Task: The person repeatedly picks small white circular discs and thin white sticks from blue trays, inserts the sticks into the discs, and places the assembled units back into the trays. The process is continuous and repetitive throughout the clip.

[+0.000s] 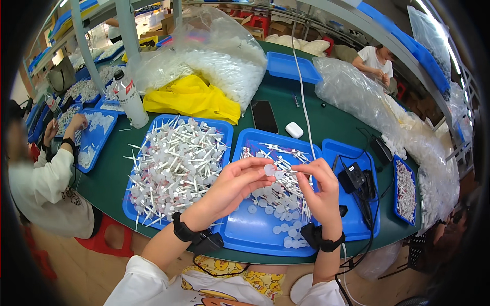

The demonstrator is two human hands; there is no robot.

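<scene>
Above the middle blue tray (245, 237), my left hand (237, 181) pinches a small translucent white disc (269, 170) between thumb and fingers. Facing it, my right hand (320, 186) has its fingertips closed on a thin white stick (293, 171), whose end points toward the disc. Whether stick and disc touch, I cannot tell. Below the hands, the tray carries loose white discs (291, 233) and a pile of white sticks (270, 194). Left of it, another blue tray (228, 133) is heaped with white sticks bearing discs (176, 168).
Beyond the trays lie a phone (264, 116) and a white earbud case (294, 130). A white cable (304, 97) hangs down near my hands. Black adapters (352, 177) fill the right tray. A bottle (130, 102), yellow bag (191, 99) and large clear bags (224, 66) stand behind. Co-workers sit left and far right.
</scene>
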